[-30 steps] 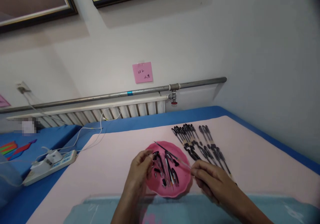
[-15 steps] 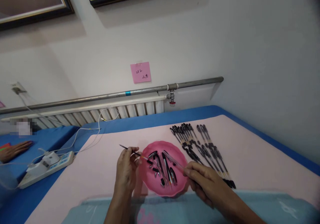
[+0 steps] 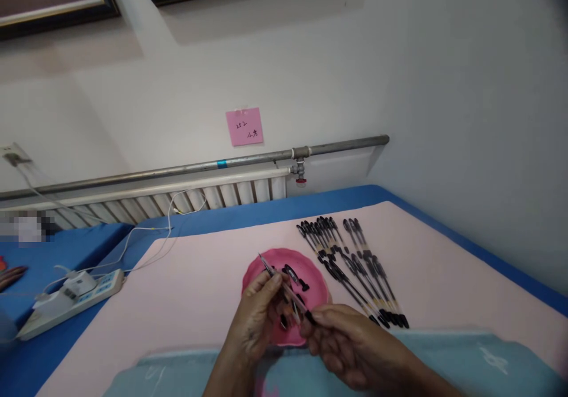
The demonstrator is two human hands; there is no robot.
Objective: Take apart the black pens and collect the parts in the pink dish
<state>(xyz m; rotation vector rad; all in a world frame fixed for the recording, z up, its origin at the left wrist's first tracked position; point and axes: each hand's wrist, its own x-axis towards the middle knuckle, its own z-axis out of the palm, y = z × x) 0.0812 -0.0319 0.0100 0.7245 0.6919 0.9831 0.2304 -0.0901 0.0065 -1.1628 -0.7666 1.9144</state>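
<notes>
A pen (image 3: 295, 298) with a clear barrel slants between my hands, its pointed tip up and to the left. My left hand (image 3: 260, 311) is closed around it near the tip. With thumb and fingers, my right hand (image 3: 350, 338) pinches its black lower end. Both hands are over the front of a pink scalloped plate (image 3: 317, 267), which holds black pen caps (image 3: 293, 276) and other pen parts, partly hidden by my hands. To the right of the plate lie rows of capped black pens (image 3: 366, 276).
A pink sheet (image 3: 177, 290) covers the blue table (image 3: 328, 197). A power strip (image 3: 106, 287) with plugs and white cables lies at left. Another person's hand (image 3: 12, 276) rests at the far left. Behind are a radiator (image 3: 231, 194) and pipe (image 3: 346, 144).
My hands have come together over the plate. The separate pieces they held, a dark-tipped refill at left and a clear barrel at right, now line up as one pen. The view has shifted slightly.
</notes>
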